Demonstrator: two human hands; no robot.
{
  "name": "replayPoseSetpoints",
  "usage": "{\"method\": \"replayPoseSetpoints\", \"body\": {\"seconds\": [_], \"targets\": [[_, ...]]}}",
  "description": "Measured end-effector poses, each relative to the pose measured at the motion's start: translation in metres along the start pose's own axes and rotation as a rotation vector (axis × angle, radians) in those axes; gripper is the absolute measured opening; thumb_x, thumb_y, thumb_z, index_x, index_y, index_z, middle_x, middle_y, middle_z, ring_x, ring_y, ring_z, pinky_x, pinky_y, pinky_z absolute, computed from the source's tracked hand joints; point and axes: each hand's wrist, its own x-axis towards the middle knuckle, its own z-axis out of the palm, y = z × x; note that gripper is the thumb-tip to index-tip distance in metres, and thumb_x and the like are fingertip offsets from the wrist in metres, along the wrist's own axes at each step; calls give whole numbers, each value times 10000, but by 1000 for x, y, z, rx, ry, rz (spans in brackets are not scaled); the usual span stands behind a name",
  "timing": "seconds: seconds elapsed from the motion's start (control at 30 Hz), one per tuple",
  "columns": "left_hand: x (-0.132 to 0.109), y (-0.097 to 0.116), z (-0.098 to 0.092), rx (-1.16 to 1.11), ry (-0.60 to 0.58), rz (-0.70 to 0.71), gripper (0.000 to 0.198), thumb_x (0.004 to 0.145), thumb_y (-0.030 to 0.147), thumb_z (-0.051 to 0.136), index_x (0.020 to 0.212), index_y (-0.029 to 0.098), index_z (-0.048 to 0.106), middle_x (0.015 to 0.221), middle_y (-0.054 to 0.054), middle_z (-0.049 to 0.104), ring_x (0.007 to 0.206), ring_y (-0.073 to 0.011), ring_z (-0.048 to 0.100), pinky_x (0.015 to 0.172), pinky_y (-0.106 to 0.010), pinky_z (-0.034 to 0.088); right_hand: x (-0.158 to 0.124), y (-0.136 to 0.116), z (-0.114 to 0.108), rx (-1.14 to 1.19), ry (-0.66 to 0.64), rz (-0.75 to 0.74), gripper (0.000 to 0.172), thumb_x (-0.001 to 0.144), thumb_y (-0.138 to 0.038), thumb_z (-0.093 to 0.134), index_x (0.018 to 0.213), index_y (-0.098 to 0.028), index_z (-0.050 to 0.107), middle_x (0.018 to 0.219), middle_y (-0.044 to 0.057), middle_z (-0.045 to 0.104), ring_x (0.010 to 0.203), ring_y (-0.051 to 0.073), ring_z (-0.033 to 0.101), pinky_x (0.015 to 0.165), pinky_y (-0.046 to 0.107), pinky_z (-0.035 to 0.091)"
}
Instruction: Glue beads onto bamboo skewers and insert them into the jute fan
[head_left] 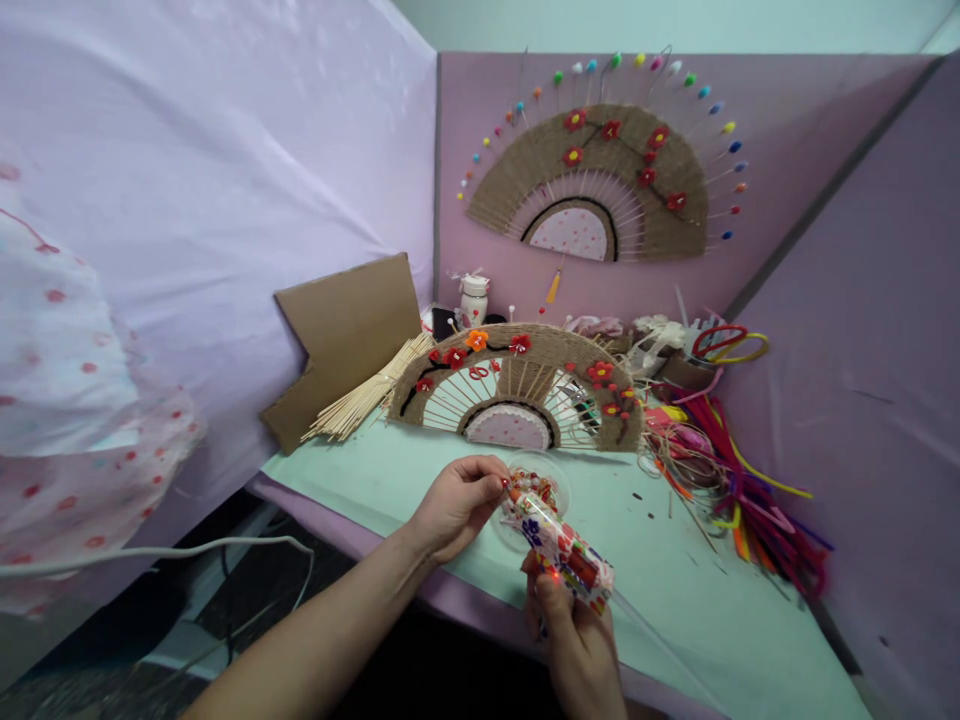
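Observation:
My left hand (459, 508) is closed in a pinch on a small red bead (505, 483). Wrapped round the handle of a floral-patterned glue gun (551, 535) is my right hand (574, 640); a red light glows near its thumb. The gun's nozzle points up and left, right by the bead; whether they touch I cannot tell. Beneath both lies a clear round dish (564, 478) with red, orange and white beads, partly covered by the gun. Behind the dish stands a twine-covered fan (531, 365) with red and orange flowers and thin stick ribs.
A larger fan (637, 140) with coloured pins hangs on the back wall. To the left are a bundle of thin sticks (367, 395) and cardboard (352, 315). Scissors (720, 342) and coloured pipe cleaners (765, 520) sit at right. A white cable (187, 550) runs at lower left.

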Motion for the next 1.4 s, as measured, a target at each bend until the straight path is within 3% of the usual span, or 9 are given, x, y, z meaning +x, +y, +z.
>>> {"method": "replayPoseSetpoints", "body": {"seconds": [0.2,0.4,0.6,0.73,0.8,0.9,1.1,1.23,1.4], "targets": [[8,7,1,34,-30,66,375,501,337,943,548,117,643,602,14,551,572,-63,465,581,-207,354,-2,1,-3,27,25,-16,504,837,-651,571,919,-188,751,673,55,650,560,187,555,464,269,445],[28,28,19,136,-57,155,367,491,340,938,554,126,647,593,16,544,569,-67,466,560,-213,348,8,5,-13,270,146,-74,498,836,-644,594,925,-170,716,631,31,614,484,143,482,454,273,419],[79,84,72,511,-83,414,287,514,329,889,619,147,693,619,7,601,582,-80,464,561,-228,367,38,10,-53,291,311,0,577,808,-662,624,1006,-128,712,715,45,633,503,125,481,441,257,395],[123,125,120,868,-199,579,278,583,366,845,684,141,716,665,-5,650,635,-103,523,624,-246,407,48,31,-71,229,337,97,676,768,-719,619,1028,-105,729,622,17,587,511,141,486,455,267,414],[144,139,140,1050,-291,590,285,548,347,862,655,130,712,655,-7,655,647,-108,537,652,-251,417,50,43,-75,231,321,135,703,750,-729,628,1046,-100,729,626,16,589,513,145,489,457,273,426],[173,147,157,1291,-424,495,279,511,322,877,607,123,708,598,-1,645,609,-106,532,635,-247,406,53,57,-79,244,298,157,703,748,-725,632,1064,-104,731,615,8,580,503,144,475,450,274,416],[209,149,150,1523,-535,339,297,472,324,895,584,121,709,557,-10,651,546,-107,538,591,-244,398,55,71,-80,217,289,142,644,751,-752,596,834,-129,738,545,3,535,453,126,447,426,263,369],[222,153,140,1635,-618,248,315,549,408,851,671,145,728,635,-8,691,628,-122,581,652,-254,438,54,68,-80,226,217,154,625,759,-742,594,848,-139,731,543,-8,518,459,126,452,428,258,373],[230,152,139,1696,-652,245,370,569,480,816,696,145,725,658,-4,697,651,-124,580,664,-256,433,54,64,-82,199,193,167,640,753,-766,566,829,-149,719,533,-11,507,472,134,455,449,270,379]]}}
